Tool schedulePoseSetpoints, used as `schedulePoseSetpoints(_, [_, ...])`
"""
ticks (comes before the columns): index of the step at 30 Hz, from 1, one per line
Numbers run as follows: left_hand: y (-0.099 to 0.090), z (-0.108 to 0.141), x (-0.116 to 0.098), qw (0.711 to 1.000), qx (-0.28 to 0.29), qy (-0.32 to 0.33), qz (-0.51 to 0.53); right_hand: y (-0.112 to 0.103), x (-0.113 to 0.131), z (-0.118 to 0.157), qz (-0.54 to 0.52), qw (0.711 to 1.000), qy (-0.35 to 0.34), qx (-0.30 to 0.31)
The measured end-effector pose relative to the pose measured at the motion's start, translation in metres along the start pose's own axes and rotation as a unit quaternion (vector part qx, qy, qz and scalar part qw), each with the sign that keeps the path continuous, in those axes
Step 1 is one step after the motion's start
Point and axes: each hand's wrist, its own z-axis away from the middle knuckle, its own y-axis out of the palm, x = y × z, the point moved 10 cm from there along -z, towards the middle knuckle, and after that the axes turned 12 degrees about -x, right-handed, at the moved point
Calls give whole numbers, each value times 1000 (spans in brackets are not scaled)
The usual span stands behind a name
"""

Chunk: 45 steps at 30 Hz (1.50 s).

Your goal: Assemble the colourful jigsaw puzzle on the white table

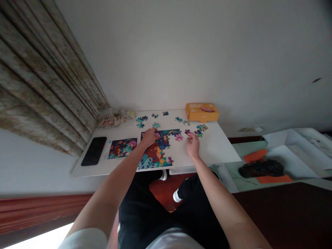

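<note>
A partly assembled jigsaw puzzle (155, 154) lies on the white table, its right side ragged. My left hand (149, 138) rests on the puzzle's upper left part, fingers extended over it and touching the pieces. To the right, my right hand (193, 146) pinches a dark purple puzzle piece (187, 132) between thumb and fingers, just above the table. Between the two hands a pink flower section (178, 137) sits at the puzzle's right edge. Close beyond my right hand are loose joined pieces (199, 133). A printed picture card (122, 148) lies left of the puzzle.
A black phone (93, 151) lies at the table's left end. Several loose pieces (141, 120) are scattered along the back, near an orange box (202, 112). Bagged beads (111, 119) sit at the back left corner. A camera-like black object (261, 168) and white box (290, 152) stand to the right.
</note>
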Motion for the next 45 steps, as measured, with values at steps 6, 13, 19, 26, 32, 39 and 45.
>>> schedulePoseSetpoints(6, [5, 14, -14, 947, -27, -89, 306, -5, -6, 13, -96, 989, 105, 38])
schedulePoseSetpoints(13, [51, 61, -77, 880, 82, -78, 462, 5, 22, 50, -234, 933, 173, 213])
schedulePoseSetpoints(19, [55, 77, -108, 897, 108, -25, 428, -6, 17, 51, -271, 919, 215, 192])
schedulePoseSetpoints(26, [36, 75, -131, 984, -61, 133, 106, -8, -19, 12, -141, 974, 149, 96])
schedulePoseSetpoints(32, [64, 73, -147, 973, -19, 224, -44, 9, -19, -10, 15, 991, 27, 131])
schedulePoseSetpoints(39, [66, 72, -141, 969, -18, 240, -46, 8, 4, -1, 149, 974, -93, 140])
schedulePoseSetpoints(45, [64, 74, -142, 970, -27, 237, -37, 8, -4, -2, 77, 986, -70, 134])
